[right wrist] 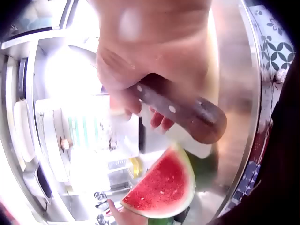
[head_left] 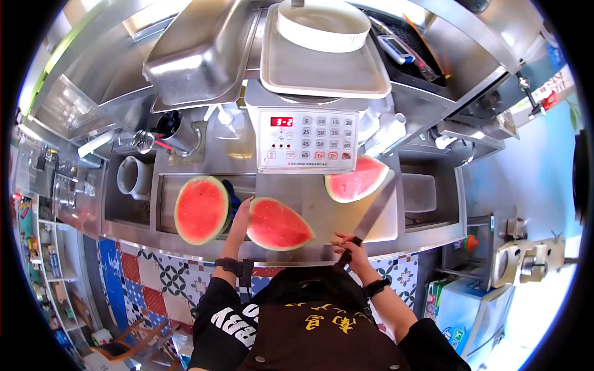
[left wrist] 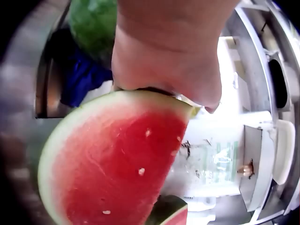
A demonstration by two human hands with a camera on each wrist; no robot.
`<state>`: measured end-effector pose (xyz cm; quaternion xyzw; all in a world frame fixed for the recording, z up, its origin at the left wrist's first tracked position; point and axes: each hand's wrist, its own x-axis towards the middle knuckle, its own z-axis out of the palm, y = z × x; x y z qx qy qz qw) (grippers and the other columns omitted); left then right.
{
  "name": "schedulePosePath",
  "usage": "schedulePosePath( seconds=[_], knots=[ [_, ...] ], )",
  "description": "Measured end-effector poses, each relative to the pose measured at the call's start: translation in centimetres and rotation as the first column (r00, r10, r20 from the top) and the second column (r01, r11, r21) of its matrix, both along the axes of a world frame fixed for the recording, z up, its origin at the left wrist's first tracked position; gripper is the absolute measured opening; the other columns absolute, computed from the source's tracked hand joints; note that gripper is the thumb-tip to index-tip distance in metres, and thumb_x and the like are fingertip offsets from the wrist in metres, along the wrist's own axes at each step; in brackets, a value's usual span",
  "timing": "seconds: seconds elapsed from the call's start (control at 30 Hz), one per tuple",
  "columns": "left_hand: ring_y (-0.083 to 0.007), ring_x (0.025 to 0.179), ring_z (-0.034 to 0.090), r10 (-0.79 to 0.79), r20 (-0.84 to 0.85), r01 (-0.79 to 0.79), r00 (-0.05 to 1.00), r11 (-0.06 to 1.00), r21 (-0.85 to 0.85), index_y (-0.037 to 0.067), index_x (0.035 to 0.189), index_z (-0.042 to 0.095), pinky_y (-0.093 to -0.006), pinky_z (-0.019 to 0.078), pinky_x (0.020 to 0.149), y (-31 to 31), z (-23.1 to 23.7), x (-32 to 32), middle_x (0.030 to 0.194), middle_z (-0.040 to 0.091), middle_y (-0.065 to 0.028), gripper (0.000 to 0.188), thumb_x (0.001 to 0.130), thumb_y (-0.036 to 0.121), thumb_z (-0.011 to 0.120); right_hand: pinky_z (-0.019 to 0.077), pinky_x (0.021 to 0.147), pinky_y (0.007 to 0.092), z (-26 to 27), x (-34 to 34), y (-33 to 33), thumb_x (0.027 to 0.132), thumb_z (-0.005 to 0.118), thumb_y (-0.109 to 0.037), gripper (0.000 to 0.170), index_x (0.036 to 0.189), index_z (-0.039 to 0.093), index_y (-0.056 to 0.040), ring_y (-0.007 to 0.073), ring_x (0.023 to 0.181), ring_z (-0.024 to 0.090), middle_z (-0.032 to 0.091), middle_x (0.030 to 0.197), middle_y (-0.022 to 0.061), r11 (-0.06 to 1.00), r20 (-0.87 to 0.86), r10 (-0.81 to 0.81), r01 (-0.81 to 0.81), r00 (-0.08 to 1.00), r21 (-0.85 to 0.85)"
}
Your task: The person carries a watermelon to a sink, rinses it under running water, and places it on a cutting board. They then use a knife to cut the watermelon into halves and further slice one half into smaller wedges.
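My left hand (head_left: 240, 221) grips a cut watermelon wedge (head_left: 276, 224) by its rind, the red face turned up toward me. In the left wrist view the fingers pass behind the rind, mostly hidden. My right hand (head_left: 354, 252) holds a long knife (head_left: 375, 215), its fingers wrapped around the dark riveted handle (right wrist: 176, 108). The blade points away over the white cutting board (head_left: 387, 230). A second watermelon wedge (head_left: 356, 181) lies at the board's far side. Left of my left hand stands a watermelon half (head_left: 201, 210), cut face up, with dark blue cloth (head_left: 232, 196) beside it.
A machine with a keypad panel (head_left: 307, 140) stands behind the wedges, under a tray (head_left: 325, 71) with a white round pan (head_left: 323, 28). To the left are a grey jug (head_left: 133, 177) and a metal container (head_left: 178, 133). A clear bin (head_left: 419, 191) sits right of the board.
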<state>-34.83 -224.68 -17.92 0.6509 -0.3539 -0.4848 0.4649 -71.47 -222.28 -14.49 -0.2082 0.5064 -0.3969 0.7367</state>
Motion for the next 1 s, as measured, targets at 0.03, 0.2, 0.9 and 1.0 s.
schedulePosePath(
  seconds=[0.03, 0.2, 0.9, 1.0],
  knots=[
    [-0.0228, 0.119, 0.048, -0.033, 0.063, 0.036, 0.997, 0.999, -0.040, 0.004, 0.123, 0.054, -0.0328, 0.0321, 0.103, -0.9, 0.1, -0.3, 0.122, 0.056, -0.0106, 0.047, 0.099, 0.037, 0.031, 0.0546, 0.073, 0.0397, 0.6, -1.1, 0.0, 0.079, 0.053, -0.002, 0.009, 0.086, 0.057, -0.0006, 0.0269, 0.087, 0.064, 0.059, 0.112, 0.0182, 0.996, -0.109, -0.083, 0.086, 0.991, 0.021],
    [-0.0267, 0.107, 0.055, -0.080, 0.264, 0.108, 0.961, 0.990, -0.093, -0.001, 0.114, 0.057, -0.0346, 0.0407, 0.093, -4.5, 1.5, -1.9, 0.111, 0.060, -0.0164, 0.039, 0.097, 0.031, 0.044, 0.0497, 0.049, 0.0332, -3.8, -8.6, 0.2, 0.080, 0.062, -0.016, 0.018, 0.090, 0.058, -0.0014, 0.0194, 0.051, 0.056, 0.060, 0.071, 0.0106, 0.980, -0.694, -0.180, 0.191, 0.697, -0.063],
    [-0.0368, 0.129, 0.034, 0.282, -0.246, -0.206, 0.927, 0.933, 0.293, 0.011, 0.145, 0.024, -0.0584, 0.0247, 0.099, -11.7, -1.5, -22.3, 0.147, 0.030, -0.0108, 0.086, 0.085, 0.072, 0.032, 0.0419, 0.085, 0.0328, -5.8, -17.2, -23.2, 0.085, 0.055, -0.018, 0.062, 0.141, 0.030, -0.0145, 0.0160, 0.106, 0.051, 0.044, 0.137, 0.0061, 0.906, -0.138, 0.370, -0.390, 0.919, -0.166],
    [-0.0360, 0.133, 0.030, 0.363, -0.256, -0.281, 0.896, 0.910, 0.306, 0.014, 0.147, 0.018, -0.0593, 0.0230, 0.100, -11.4, -0.1, -25.0, 0.152, 0.022, -0.0087, 0.087, 0.084, 0.073, 0.032, 0.0414, 0.087, 0.0333, -4.9, -15.9, -26.3, 0.087, 0.055, -0.021, 0.065, 0.144, 0.025, -0.0161, 0.0164, 0.111, 0.048, 0.036, 0.143, 0.0057, 0.806, 0.006, 0.577, -0.568, 0.817, -0.168]
  ],
)
